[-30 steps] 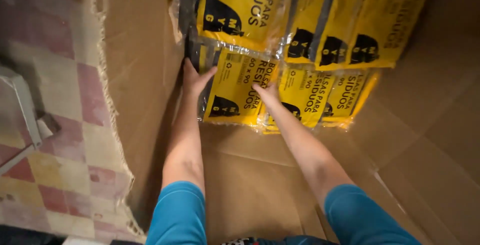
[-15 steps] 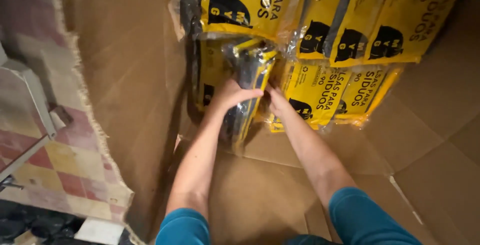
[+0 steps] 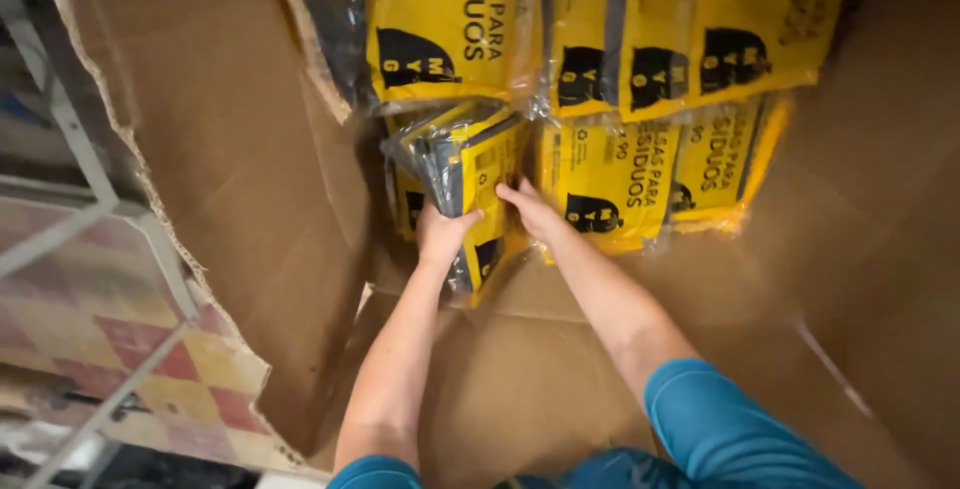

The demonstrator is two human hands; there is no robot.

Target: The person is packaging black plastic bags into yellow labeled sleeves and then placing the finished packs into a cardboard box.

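Yellow packet half behind hands

About seven yellow bag packs, one cardboard box, two hands

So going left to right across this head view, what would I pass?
Tiled floor → torn cardboard flap → left hand on a tilted yellow pack → right hand → stacked yellow packs → cardboard wall.
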